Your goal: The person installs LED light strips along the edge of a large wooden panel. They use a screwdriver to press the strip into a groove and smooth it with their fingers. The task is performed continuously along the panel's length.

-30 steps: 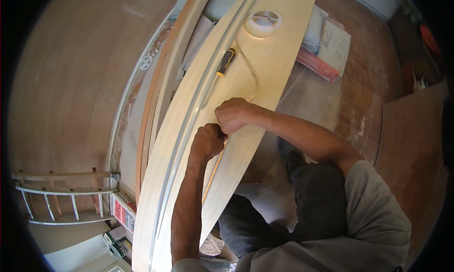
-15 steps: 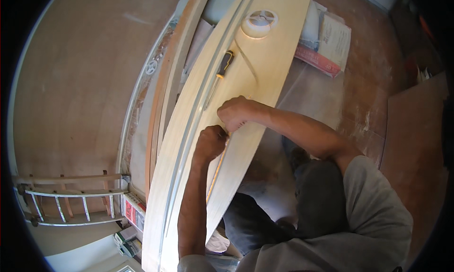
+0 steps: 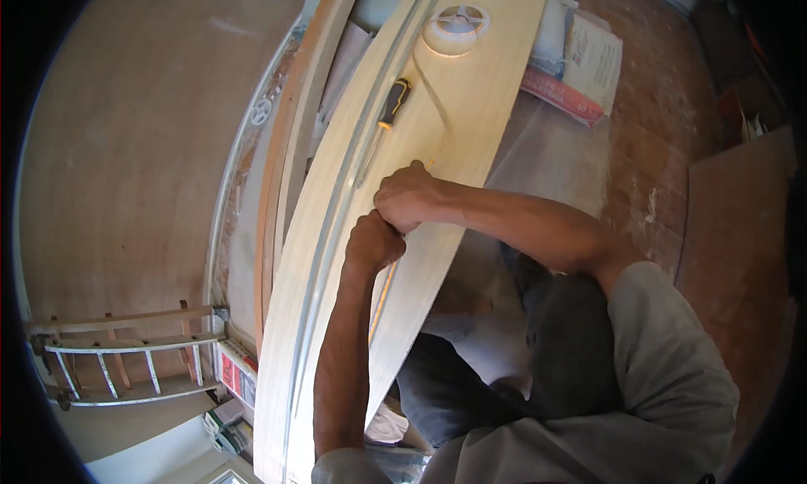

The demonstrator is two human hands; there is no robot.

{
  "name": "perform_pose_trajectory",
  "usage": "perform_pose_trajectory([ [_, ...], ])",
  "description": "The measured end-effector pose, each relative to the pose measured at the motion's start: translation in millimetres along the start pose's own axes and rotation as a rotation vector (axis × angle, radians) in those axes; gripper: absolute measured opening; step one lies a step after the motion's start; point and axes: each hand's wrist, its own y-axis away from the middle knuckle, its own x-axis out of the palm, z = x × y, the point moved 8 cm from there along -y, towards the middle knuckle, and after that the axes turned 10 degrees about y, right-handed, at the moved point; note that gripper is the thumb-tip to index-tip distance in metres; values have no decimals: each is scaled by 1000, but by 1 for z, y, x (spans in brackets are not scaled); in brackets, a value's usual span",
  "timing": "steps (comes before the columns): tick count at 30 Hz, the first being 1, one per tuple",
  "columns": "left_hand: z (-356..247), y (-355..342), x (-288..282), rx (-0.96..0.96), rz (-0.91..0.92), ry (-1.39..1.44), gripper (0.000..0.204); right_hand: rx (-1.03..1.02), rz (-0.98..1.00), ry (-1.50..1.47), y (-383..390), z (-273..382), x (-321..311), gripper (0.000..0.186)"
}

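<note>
My left hand (image 3: 374,242) and my right hand (image 3: 409,198) are both closed and touch each other over a long pale wooden board (image 3: 479,131). They grip a thin strip (image 3: 382,299) with orange-yellow marks, apparently an LED strip; the part inside my fingers is hidden. Its lower length runs from my left hand toward me along the board. Beyond my hands, the strip leads to a white reel (image 3: 456,30). A black and yellow screwdriver (image 3: 393,103) lies just past my right hand, beside a grey channel (image 3: 334,194) running lengthwise along the board.
Wooden planks (image 3: 290,139) stand along the board's left side, with a small white spool (image 3: 261,111) beyond them. A ladder (image 3: 126,346) lies at the lower left. Paper sacks (image 3: 580,68) rest on the floor to the right, and a brown panel (image 3: 740,232) stands farther right.
My right hand has come slightly left and down, pressing closer over my left hand. The view has shifted a little; the screwdriver and reel still lie on the board.
</note>
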Motion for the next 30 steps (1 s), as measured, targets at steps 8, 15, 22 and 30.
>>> perform_pose_trajectory([
  [8,0,5,-5,133,-24,113,23,39,70,-76,-5,-23,8,27],
  [15,8,2,1,133,18,43,30,14,158,-85,-4,-18,7,29],
  [22,9,-5,8,77,-25,95,28,35,154,-39,-14,5,20,30],
  [30,26,43,-3,321,-340,519,28,131,11,7,15,-43,-1,45],
])
